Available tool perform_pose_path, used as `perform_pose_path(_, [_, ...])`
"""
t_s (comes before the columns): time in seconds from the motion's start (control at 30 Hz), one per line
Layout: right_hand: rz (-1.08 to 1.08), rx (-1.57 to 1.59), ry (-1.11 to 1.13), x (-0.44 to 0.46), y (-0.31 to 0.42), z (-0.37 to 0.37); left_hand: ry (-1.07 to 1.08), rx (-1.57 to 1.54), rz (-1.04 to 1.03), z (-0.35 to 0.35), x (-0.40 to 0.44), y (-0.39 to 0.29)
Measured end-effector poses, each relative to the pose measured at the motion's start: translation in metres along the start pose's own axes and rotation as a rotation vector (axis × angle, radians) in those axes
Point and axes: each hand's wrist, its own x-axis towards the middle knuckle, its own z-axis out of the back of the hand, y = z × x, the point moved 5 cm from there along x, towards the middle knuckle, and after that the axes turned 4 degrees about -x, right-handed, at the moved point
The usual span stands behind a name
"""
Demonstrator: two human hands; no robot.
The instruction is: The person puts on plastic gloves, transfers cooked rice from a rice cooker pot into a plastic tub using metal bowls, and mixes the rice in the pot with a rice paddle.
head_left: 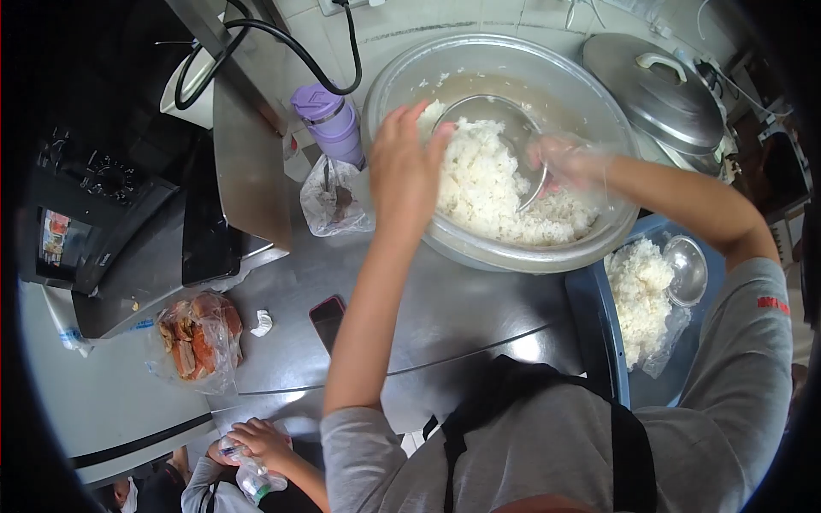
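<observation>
A large metal basin [513,255] holds a heap of white rice [479,175]. Inside it, a round metal bowl [513,120] is tipped against the rice. My right hand [569,161], in what looks like a clear plastic glove and blurred, is closed on the bowl's rim. My left hand [409,167] is over the basin's left rim, fingers apart and pointing up, with nothing seen in it. More rice [640,299] lies in a blue tub [617,363] at the right, beside a second metal bowl [686,271].
A purple tumbler [332,126] and a plastic bag [333,197] stand left of the basin. A phone [327,321], crumpled tissue [262,322] and bagged food [201,338] lie on the counter. Another person's hands [261,445] hold a bottle. A lidded pot [654,94] is at the back right.
</observation>
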Motion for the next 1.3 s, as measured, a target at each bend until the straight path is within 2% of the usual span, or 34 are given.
perform_pose_path(0.07, [-0.096, 0.231, -0.138, 0.003, -0.025, 0.001, 0.138, 0.017, -0.074, -0.026, 0.015, -0.018])
perform_pose_path(0.1, [-0.096, 0.236, -0.128, 0.005, -0.034, 0.001, 0.141, 0.026, -0.069, -0.028, 0.026, -0.022])
perform_pose_path(0.17, [-0.047, 0.496, -0.047, 0.005, -0.048, 0.009, 0.238, -0.109, 0.008, -0.045, 0.058, -0.037])
perform_pose_path(0.2, [-0.052, 0.505, -0.058, 0.006, -0.053, 0.016, 0.247, -0.184, -0.044, -0.047, 0.077, -0.047])
perform_pose_path(0.27, [-0.093, 0.625, -0.207, 0.013, -0.060, 0.035, 0.266, -0.252, -0.103, -0.038, 0.102, -0.067])
perform_pose_path(0.33, [-0.037, 0.675, -0.266, 0.007, -0.055, 0.053, 0.198, -0.644, 0.032, -0.028, 0.118, -0.080])
perform_pose_path(0.37, [0.012, 0.712, -0.322, 0.001, -0.054, 0.064, 0.217, -0.647, 0.024, -0.028, 0.120, -0.081])
perform_pose_path(0.43, [0.058, 0.775, -0.326, -0.007, -0.058, 0.084, 0.097, -0.629, -0.025, -0.020, 0.117, -0.078])
perform_pose_path(0.47, [0.107, 0.826, -0.318, -0.016, -0.060, 0.092, 0.119, -0.638, -0.029, -0.024, 0.114, -0.072])
perform_pose_path(0.53, [0.100, 0.911, -0.395, -0.047, -0.063, 0.100, 0.219, -0.486, 0.147, -0.042, 0.101, -0.043])
perform_pose_path(0.6, [0.192, 0.964, -0.462, -0.085, -0.072, 0.109, 0.350, -0.359, 0.242, -0.052, 0.078, -0.030])
perform_pose_path(0.67, [0.182, 1.044, -0.574, -0.138, -0.096, 0.112, 0.400, -0.389, 0.154, -0.056, 0.061, -0.026])
perform_pose_path(0.73, [0.216, 0.952, -0.606, -0.193, -0.126, 0.116, 0.473, -0.230, -0.158, -0.054, 0.051, -0.017])
perform_pose_path(0.83, [0.260, 0.820, -0.785, -0.268, -0.190, 0.123, 0.522, -0.141, -0.177, -0.044, 0.031, -0.018])
perform_pose_path(0.87, [0.181, 0.756, -0.963, -0.294, -0.199, 0.116, 0.492, -0.052, -0.187, -0.040, 0.026, -0.020])
perform_pose_path(0.93, [0.296, 0.517, -1.150, -0.331, -0.231, 0.116, 0.466, 0.033, -0.202, -0.041, 0.025, -0.023])
perform_pose_path(1.0, [0.244, 0.166, -1.402, -0.355, -0.200, 0.093, 0.518, -0.047, 0.085, -0.047, 0.028, -0.012])
perform_pose_path(1.03, [0.248, -0.300, -1.409, -0.358, -0.192, 0.085, 0.523, -0.047, 0.080, -0.052, 0.028, -0.017])
perform_pose_path(1.07, [0.246, -0.295, -1.413, -0.356, -0.210, 0.085, 0.536, -0.053, 0.061, -0.059, 0.028, -0.022])
perform_pose_path(1.13, [0.343, -0.788, -1.362, -0.349, -0.240, 0.079, 0.557, -0.067, 0.030, -0.073, 0.026, -0.036])
perform_pose_path(1.17, [0.370, -0.638, -1.462, -0.352, -0.234, 0.074, 0.528, -0.051, -0.140, -0.080, 0.025, -0.051])
perform_pose_path(1.2, [0.360, -0.638, -1.471, -0.353, -0.231, 0.073, 0.496, -0.035, -0.306, -0.085, 0.019, -0.067])
perform_pose_path(1.23, [0.348, -0.596, -1.563, -0.361, -0.231, 0.076, 0.508, -0.037, -0.314, -0.087, 0.016, -0.076])
perform_pose_path(1.3, [0.338, -0.604, -1.680, -0.374, -0.215, 0.073, 0.419, 0.128, -0.588, -0.084, 0.004, -0.113])
